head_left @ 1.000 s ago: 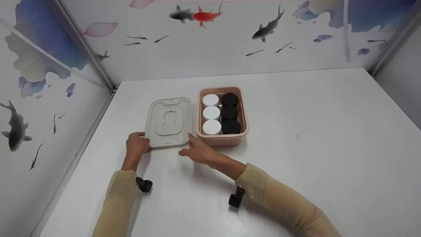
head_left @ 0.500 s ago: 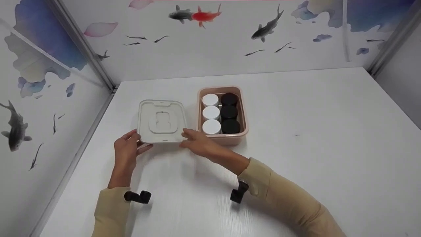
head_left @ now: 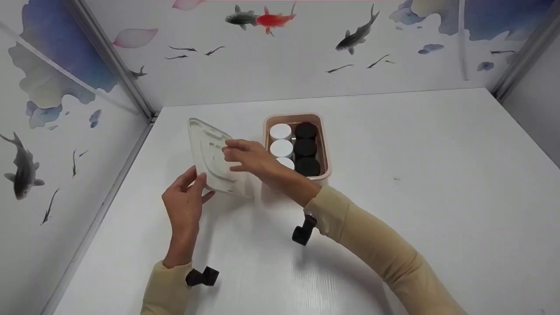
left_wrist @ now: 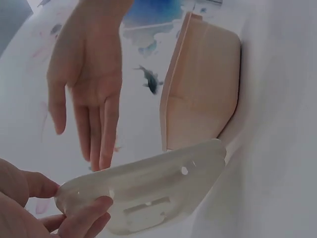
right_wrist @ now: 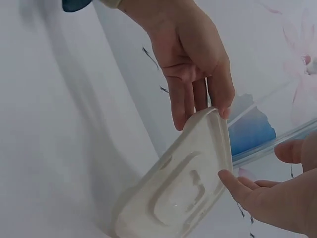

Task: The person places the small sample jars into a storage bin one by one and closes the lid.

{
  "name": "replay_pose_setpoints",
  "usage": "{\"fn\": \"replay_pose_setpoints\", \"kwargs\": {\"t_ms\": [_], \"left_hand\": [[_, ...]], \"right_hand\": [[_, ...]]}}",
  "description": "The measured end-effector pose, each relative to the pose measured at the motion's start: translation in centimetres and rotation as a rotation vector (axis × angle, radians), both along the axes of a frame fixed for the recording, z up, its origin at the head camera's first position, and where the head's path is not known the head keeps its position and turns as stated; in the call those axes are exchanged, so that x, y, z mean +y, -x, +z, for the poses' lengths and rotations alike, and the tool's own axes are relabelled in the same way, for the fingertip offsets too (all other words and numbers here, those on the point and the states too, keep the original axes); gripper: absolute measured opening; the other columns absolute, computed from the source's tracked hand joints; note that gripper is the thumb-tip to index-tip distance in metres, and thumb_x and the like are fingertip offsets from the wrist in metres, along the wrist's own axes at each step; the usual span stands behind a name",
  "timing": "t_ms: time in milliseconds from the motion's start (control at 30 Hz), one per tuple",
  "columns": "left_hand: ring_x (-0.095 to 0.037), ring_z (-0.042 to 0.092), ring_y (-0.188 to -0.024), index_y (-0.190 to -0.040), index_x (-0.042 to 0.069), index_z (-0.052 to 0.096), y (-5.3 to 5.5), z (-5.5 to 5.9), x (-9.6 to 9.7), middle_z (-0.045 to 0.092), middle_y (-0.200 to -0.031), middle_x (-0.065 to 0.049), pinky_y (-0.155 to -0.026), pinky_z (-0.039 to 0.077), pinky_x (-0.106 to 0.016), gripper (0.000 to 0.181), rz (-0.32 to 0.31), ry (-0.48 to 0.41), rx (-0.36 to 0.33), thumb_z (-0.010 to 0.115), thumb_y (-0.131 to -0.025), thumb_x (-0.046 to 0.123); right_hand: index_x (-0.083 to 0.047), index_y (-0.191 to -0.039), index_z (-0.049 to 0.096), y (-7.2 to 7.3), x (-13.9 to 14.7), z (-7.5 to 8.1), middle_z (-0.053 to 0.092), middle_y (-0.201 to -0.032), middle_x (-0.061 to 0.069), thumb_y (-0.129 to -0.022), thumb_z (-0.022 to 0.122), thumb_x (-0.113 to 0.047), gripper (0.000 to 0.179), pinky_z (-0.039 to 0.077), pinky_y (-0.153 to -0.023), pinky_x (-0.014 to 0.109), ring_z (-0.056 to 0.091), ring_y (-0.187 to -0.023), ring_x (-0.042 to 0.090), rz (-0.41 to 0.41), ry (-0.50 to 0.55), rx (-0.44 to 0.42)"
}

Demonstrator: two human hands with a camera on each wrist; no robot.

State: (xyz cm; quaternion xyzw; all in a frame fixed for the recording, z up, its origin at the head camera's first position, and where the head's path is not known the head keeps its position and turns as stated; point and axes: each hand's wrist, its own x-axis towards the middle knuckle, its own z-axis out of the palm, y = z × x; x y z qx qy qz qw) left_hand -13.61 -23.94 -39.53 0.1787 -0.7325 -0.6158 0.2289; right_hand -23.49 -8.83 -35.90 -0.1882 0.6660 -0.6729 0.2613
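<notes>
A pale grey-white lid (head_left: 210,164) is tilted up on its edge, raised above the table to the left of a pink box (head_left: 327,151). My left hand (head_left: 186,199) pinches its near-left corner between thumb and fingers, as the right wrist view shows of the left hand (right_wrist: 190,59). My right hand (head_left: 256,159), fingers extended and apart, hovers in front of the lid's face; whether the fingertips touch it I cannot tell. Inside the box stand three jars with white tops (head_left: 281,148) and three with black tops (head_left: 305,148); my right hand partly hides the nearest white one.
A white table (head_left: 415,197) carries the box near its middle. Walls printed with fish and flowers (head_left: 262,65) rise behind and at the left. Each sleeve bears a small black wrist camera (head_left: 304,229).
The left hand has lifted the lid off the table, shifted it left, then tipped it up steeply. My right hand has left the lid's near-right corner and moved up over its face.
</notes>
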Motion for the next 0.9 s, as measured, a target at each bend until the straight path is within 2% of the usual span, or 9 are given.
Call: {"fn": "replay_pose_setpoints", "kwargs": {"t_ms": [133,300,367,467,600,667,733,800,900], "left_hand": [[-0.029,0.073,-0.105,-0.127,0.000,0.067,-0.6,0.0,2.0,0.071,-0.123,-0.017,-0.070,0.059,-0.018,0.036,0.056,0.187,0.086,0.069,-0.095,0.014],[-0.029,0.074,-0.100,-0.118,-0.002,0.072,-1.2,-0.2,4.5,0.075,-0.111,-0.018,-0.074,0.062,-0.036,0.030,0.072,0.453,0.208,0.073,-0.091,0.010],[-0.030,0.074,-0.101,-0.116,-0.004,0.072,-1.3,-0.3,5.2,0.075,-0.111,-0.019,-0.074,0.062,-0.041,0.028,0.058,0.517,0.262,0.074,-0.090,0.007],[-0.031,0.074,-0.101,-0.113,-0.006,0.073,-1.3,-0.4,6.1,0.074,-0.113,-0.020,-0.071,0.061,-0.040,0.028,0.031,0.578,0.327,0.076,-0.087,0.005],[-0.030,0.074,-0.103,-0.112,-0.004,0.073,-1.3,-0.5,7.3,0.073,-0.115,-0.019,-0.072,0.061,-0.038,0.030,-0.032,0.635,0.357,0.079,-0.084,0.007],[-0.029,0.073,-0.104,-0.111,-0.002,0.074,-1.3,-0.5,7.7,0.073,-0.114,-0.017,-0.073,0.062,-0.039,0.030,-0.070,0.650,0.348,0.079,-0.085,0.011],[-0.027,0.072,-0.103,-0.111,0.000,0.072,-1.2,-0.6,8.0,0.072,-0.112,-0.014,-0.074,0.062,-0.039,0.027,-0.110,0.623,0.305,0.076,-0.090,0.017],[-0.026,0.071,-0.104,-0.112,0.003,0.069,-1.0,-0.6,7.9,0.070,-0.112,-0.012,-0.076,0.062,-0.041,0.026,-0.141,0.563,0.230,0.068,-0.096,0.023],[-0.027,0.065,-0.112,-0.120,0.005,0.062,0.0,-0.9,7.2,0.062,-0.120,-0.014,-0.086,0.060,-0.044,0.032,-0.163,0.445,0.061,0.057,-0.102,0.031]], "right_hand": [[-0.002,-0.151,0.041,0.8,-0.3,0.5,0.053,-0.149,0.015,-0.102,0.057,-0.021,0.055,0.055,-0.099,0.033,0.054,-0.136,0.029,0.010,0.052,-0.044],[-0.003,-0.152,0.040,1.1,0.3,0.5,0.053,-0.147,0.012,-0.100,0.061,-0.022,0.058,0.057,-0.096,0.034,0.059,-0.130,0.025,-0.007,0.064,-0.089],[-0.004,-0.151,0.042,1.2,0.7,0.6,0.055,-0.145,0.012,-0.100,0.062,-0.021,0.057,0.057,-0.095,0.035,0.061,-0.128,0.025,-0.026,0.055,-0.087],[-0.005,-0.150,0.044,1.4,1.4,0.9,0.057,-0.143,0.011,-0.097,0.067,-0.021,0.060,0.058,-0.093,0.035,0.063,-0.125,0.024,-0.057,0.008,-0.063],[-0.005,-0.148,0.045,1.6,2.3,1.3,0.058,-0.140,0.015,-0.091,0.075,-0.016,0.066,0.058,-0.093,0.036,0.066,-0.119,0.024,-0.104,-0.077,-0.033],[-0.006,-0.147,0.047,1.7,2.9,1.4,0.059,-0.138,0.016,-0.089,0.076,-0.013,0.066,0.057,-0.095,0.037,0.066,-0.117,0.024,-0.123,-0.109,-0.024],[-0.007,-0.147,0.048,1.8,3.6,1.3,0.061,-0.136,0.015,-0.088,0.076,-0.011,0.065,0.056,-0.098,0.038,0.067,-0.116,0.025,-0.131,-0.126,-0.025],[-0.009,-0.147,0.049,1.9,4.5,1.1,0.061,-0.136,0.014,-0.088,0.076,-0.010,0.065,0.055,-0.099,0.039,0.067,-0.116,0.025,-0.137,-0.121,-0.033],[-0.009,-0.147,0.048,2.2,5.9,0.8,0.061,-0.137,0.014,-0.088,0.075,-0.008,0.065,0.054,-0.100,0.041,0.066,-0.119,0.026,-0.146,-0.073,-0.056]]}}
